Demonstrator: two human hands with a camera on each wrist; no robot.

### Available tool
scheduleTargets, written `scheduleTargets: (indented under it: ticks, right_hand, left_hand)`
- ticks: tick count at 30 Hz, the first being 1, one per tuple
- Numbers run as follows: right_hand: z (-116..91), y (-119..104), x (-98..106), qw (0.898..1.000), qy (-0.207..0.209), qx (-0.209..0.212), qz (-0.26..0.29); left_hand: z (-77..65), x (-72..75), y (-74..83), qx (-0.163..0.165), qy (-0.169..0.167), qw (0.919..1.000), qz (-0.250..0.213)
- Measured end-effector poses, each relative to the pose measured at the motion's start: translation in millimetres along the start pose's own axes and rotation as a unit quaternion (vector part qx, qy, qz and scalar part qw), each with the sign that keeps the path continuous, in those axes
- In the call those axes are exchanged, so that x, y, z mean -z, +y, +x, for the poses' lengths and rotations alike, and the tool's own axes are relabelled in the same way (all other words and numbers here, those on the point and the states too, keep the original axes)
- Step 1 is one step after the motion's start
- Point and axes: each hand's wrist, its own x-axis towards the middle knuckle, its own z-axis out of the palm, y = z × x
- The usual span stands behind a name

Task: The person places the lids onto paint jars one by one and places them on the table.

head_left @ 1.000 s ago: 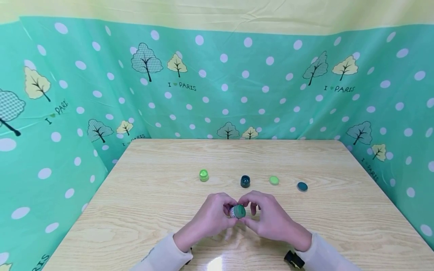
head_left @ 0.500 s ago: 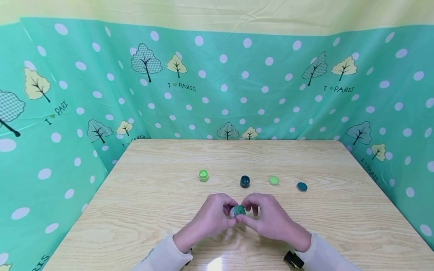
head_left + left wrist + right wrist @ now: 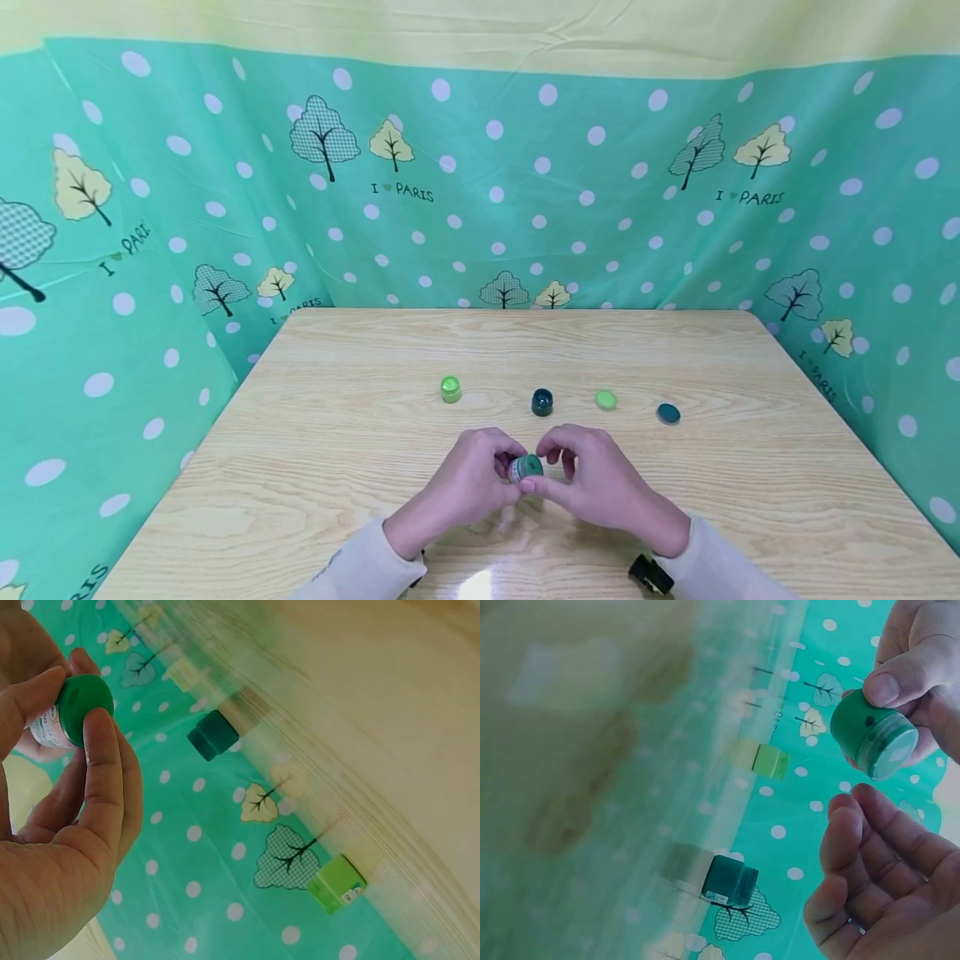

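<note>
My left hand (image 3: 480, 471) grips a small green paint jar (image 3: 527, 467), tilted so that one round end faces right. In the left wrist view the jar (image 3: 84, 705) shows a smooth green end and a white label on its side. The right wrist view has its paler, ribbed end (image 3: 889, 746) toward my right hand (image 3: 877, 877). The right thumb lies against the jar's near side in the head view. The other right fingers, loosely bent, stand just off it.
Beyond the hands on the wooden table (image 3: 337, 433) stand a light green jar (image 3: 451, 389) and a dark teal jar (image 3: 542, 402). A light green lid (image 3: 606, 400) and a dark blue lid (image 3: 668, 413) lie flat to their right. A dotted curtain (image 3: 420, 167) surrounds the table.
My right fingertips have come away from the jar's far side, while the thumb has shifted left onto its near edge. The left hand keeps its hold in the same spot.
</note>
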Motion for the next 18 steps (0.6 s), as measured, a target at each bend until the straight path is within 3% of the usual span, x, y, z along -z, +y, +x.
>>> scheduleTargets:
  ticks: [9, 18]
  right_hand:
    - [-0.6, -0.3, 3.0, 0.998, -0.016, 0.046, 0.035]
    - [-0.2, -0.6, 1.1, 0.998, -0.009, 0.050, 0.028]
  left_hand:
    - [-0.1, -0.6, -1.0, -0.013, 0.003, 0.9999, 0.000]
    - [0.3, -0.3, -0.3, -0.010, 0.003, 0.9999, -0.001]
